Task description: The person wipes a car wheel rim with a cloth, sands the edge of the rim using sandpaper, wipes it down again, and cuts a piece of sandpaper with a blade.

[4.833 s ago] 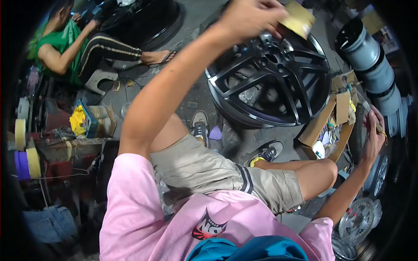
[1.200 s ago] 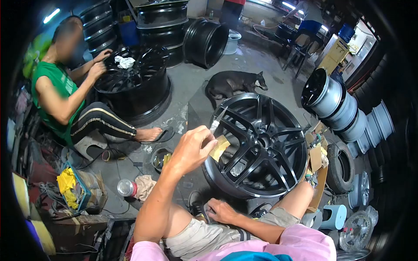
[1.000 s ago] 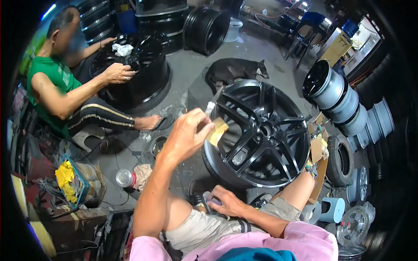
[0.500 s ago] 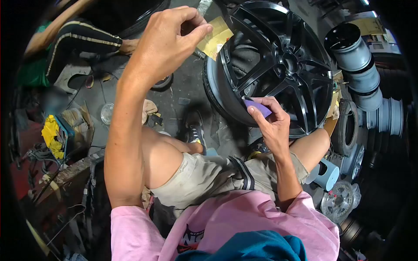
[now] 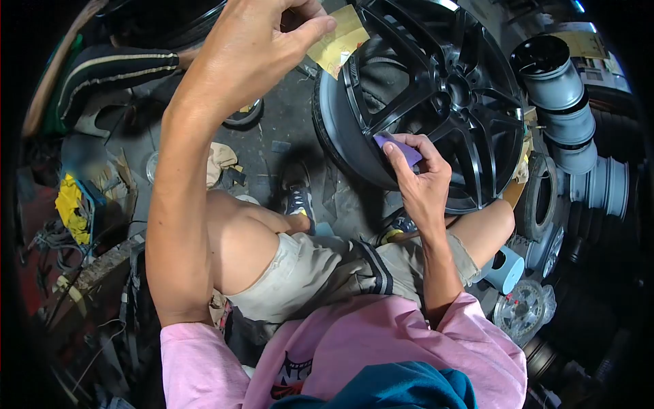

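Observation:
At the top of the view my left hand (image 5: 269, 41) pinches a small yellowish sheet of paper (image 5: 338, 42) between thumb and fingers. The sheet is raised over the left edge of a black spoked car wheel rim (image 5: 400, 109). My right hand (image 5: 426, 174) grips a folded purple sheet (image 5: 402, 146) that looks like sandpaper, close to the rim's lower-left spoke ends. Whether the purple sheet touches the metal is hard to tell. The rim stands tilted in front of my knees, its spoked face turned up.
Stacked grey wheel barrels (image 5: 569, 129) stand at right, near a tyre (image 5: 538, 198) and a light-blue cylinder (image 5: 507, 271). On the left, another person's striped trouser leg (image 5: 116, 68) reaches in. A yellow cloth (image 5: 73, 208) and cables lie at left among clutter.
The view has shifted slightly. My left hand and the yellowish sheet are a little higher in the picture. My right hand, still with the purple sheet, has moved slightly up and left.

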Available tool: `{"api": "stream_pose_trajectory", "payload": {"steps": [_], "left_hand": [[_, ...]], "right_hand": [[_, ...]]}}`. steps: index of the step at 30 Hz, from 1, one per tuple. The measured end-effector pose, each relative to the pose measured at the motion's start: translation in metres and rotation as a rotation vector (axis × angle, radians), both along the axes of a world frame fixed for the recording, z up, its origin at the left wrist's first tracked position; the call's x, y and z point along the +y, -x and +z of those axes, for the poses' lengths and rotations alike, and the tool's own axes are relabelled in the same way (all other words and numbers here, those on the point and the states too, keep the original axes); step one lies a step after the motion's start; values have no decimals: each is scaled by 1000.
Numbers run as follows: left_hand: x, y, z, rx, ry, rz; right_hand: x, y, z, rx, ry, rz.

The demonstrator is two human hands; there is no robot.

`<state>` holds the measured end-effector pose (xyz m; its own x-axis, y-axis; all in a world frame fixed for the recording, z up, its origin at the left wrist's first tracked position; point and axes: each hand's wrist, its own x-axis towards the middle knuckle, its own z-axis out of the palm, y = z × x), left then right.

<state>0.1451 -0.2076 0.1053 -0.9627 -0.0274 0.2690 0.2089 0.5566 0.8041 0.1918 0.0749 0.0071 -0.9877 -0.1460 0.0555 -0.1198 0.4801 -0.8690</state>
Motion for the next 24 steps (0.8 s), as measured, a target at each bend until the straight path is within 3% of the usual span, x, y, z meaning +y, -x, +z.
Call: {"api": "stream_pose_trajectory", "payload": {"steps": [6, 10, 15, 21, 24], "left_hand": [[0, -4, 4, 91, 85, -29], [-3, -6, 3, 137, 9, -56], [1, -4, 11, -67, 44, 28], [-4, -5, -2, 93, 21, -29], [-2, -2, 5, -34, 9, 7]], "right_hand": [[-7, 2, 1, 82, -45, 26], [-7, 4, -4, 75, -52, 29], [-9, 5, -4, 70, -40, 19], [-9, 6, -7, 110, -41, 51], [-10, 5, -2, 51, -71, 8]]}}
